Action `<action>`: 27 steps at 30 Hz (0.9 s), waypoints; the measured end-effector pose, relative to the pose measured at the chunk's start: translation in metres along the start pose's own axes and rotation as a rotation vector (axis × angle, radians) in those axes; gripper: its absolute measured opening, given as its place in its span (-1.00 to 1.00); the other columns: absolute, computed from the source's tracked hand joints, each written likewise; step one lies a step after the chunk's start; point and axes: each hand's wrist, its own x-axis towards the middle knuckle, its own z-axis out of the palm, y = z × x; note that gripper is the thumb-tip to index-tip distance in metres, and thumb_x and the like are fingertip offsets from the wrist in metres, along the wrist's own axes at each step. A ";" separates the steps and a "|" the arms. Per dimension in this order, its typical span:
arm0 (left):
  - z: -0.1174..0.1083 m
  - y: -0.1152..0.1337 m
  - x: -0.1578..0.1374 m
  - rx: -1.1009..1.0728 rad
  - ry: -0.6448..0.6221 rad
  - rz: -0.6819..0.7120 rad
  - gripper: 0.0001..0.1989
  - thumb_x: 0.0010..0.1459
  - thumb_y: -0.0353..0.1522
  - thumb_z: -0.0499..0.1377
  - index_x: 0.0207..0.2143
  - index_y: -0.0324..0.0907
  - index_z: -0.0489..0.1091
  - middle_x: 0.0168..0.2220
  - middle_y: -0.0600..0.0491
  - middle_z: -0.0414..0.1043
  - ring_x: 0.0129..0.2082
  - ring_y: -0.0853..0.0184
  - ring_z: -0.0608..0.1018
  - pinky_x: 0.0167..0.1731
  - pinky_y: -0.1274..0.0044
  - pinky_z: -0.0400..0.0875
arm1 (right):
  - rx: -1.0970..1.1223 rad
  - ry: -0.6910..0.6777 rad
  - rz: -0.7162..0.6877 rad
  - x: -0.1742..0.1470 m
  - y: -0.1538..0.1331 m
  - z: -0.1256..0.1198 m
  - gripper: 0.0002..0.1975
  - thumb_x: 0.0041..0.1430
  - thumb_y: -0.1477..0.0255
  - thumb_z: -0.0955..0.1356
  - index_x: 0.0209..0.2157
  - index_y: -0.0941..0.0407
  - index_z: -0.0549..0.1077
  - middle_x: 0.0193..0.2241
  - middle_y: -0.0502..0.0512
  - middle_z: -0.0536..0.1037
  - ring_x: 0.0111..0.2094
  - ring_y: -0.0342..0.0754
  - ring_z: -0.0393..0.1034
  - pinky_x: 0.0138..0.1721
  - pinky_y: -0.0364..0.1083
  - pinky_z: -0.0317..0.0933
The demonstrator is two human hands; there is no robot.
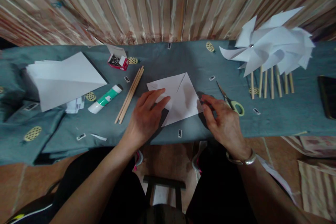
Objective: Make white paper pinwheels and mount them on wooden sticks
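Observation:
A square sheet of white paper point(183, 103) with slits running in from its corners lies on the cloth in front of me. My left hand point(147, 115) is over its left side, with thumb and forefinger closed on a lifted flap of the paper; part of that corner is hidden under the fingers. At the right corner of the sheet, my right hand point(223, 120) has its thumb and forefinger curved and apart, the tips at the paper's edge. Scissors with pale green handles point(236, 107) lie just beyond the right hand, partly behind it.
To the left are wooden sticks point(130, 94), a glue stick point(105, 99), a red box of small metal pins point(118, 61) and a paper stack point(63, 80). Several white paper pinwheels point(273, 47) on sticks lie at right, near a dark phone point(328, 96). A striped curtain point(157, 7) hangs behind.

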 end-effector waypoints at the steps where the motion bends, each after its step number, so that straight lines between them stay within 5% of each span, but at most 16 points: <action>1: 0.001 0.008 -0.001 0.000 -0.036 0.009 -0.72 0.27 -0.54 0.05 0.00 -0.23 0.37 0.06 -0.12 0.41 0.03 0.19 0.43 0.00 0.30 0.45 | -0.012 0.009 -0.003 0.001 0.001 0.000 -0.65 0.34 0.37 0.21 0.01 0.21 0.48 -0.07 0.25 0.61 -0.05 0.14 0.51 0.02 0.13 0.37; 5: 0.013 0.032 -0.001 0.018 -0.134 0.109 -0.81 0.26 -0.34 0.16 -0.11 -0.23 0.41 -0.10 -0.05 0.50 -0.11 0.17 0.48 -0.15 0.33 0.42 | -0.011 0.019 -0.014 0.002 0.002 0.002 -0.65 0.34 0.38 0.21 0.03 0.21 0.47 -0.03 0.28 0.58 0.03 0.15 0.46 0.09 0.17 0.31; 12: 0.022 0.038 0.007 0.135 -0.283 0.106 -0.87 0.30 -0.39 0.11 -0.23 -0.23 0.43 -0.25 0.00 0.50 -0.26 0.24 0.45 -0.24 0.40 0.31 | 0.032 0.012 0.001 0.003 0.004 0.006 -0.65 0.32 0.40 0.23 0.03 0.23 0.47 -0.02 0.31 0.58 0.04 0.14 0.45 0.11 0.16 0.31; 17: 0.019 0.037 0.005 0.157 -0.258 0.145 -0.87 0.28 -0.47 0.10 -0.32 -0.24 0.43 -0.35 0.03 0.48 -0.35 0.26 0.45 -0.29 0.42 0.33 | 0.115 -0.009 -0.002 0.001 0.011 0.002 -0.63 0.27 0.51 0.20 0.04 0.19 0.47 0.01 0.28 0.56 0.08 0.11 0.43 0.15 0.18 0.28; 21: 0.013 0.033 -0.003 0.095 -0.206 0.119 -0.85 0.28 -0.46 0.09 -0.33 -0.25 0.43 -0.35 0.01 0.49 -0.37 0.27 0.48 -0.33 0.43 0.38 | 0.329 -0.170 0.019 -0.002 0.017 -0.003 -0.55 0.14 0.62 0.22 0.01 0.07 0.51 0.20 0.18 0.41 0.22 0.06 0.29 0.22 0.17 0.20; 27: 0.001 0.029 -0.018 0.004 -0.153 0.120 -0.88 0.28 -0.47 0.10 -0.29 -0.27 0.43 -0.32 -0.01 0.52 -0.35 0.29 0.52 -0.32 0.44 0.43 | 0.587 -0.344 0.072 -0.006 0.013 -0.008 -0.69 0.09 0.47 0.44 -0.10 -0.06 0.57 0.24 0.06 0.35 0.28 0.10 0.20 0.26 0.17 0.12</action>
